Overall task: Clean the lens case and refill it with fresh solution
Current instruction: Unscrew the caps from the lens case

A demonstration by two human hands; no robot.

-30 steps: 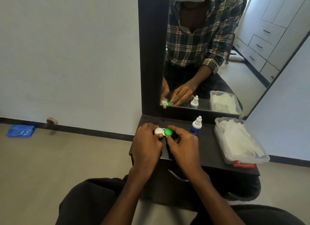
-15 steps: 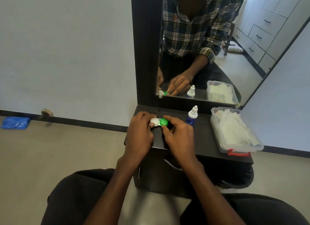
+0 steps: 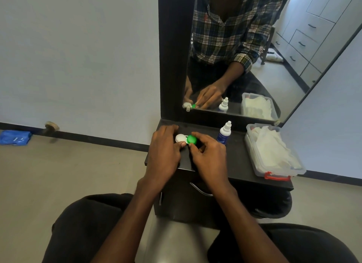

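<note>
The small plastic lens case (image 3: 186,139), white cap left and green cap right, lay with its long axis left-to-right between both hands on the dark vanity top (image 3: 237,160). The left hand (image 3: 164,151) gripped the white end; the right hand (image 3: 207,154) pinched the green cap (image 3: 191,139), fingers curled around it, apparently to unscrew.

A pale plain wall (image 3: 78,56) meets a beige floor (image 3: 68,174) along a dark skirting board (image 3: 98,139), a dark-framed mirror (image 3: 274,70) stands behind the small black surface (image 3: 237,160) and reflects white drawers (image 3: 305,41), and a blue cloth (image 3: 14,137) lies by the wall.
</note>
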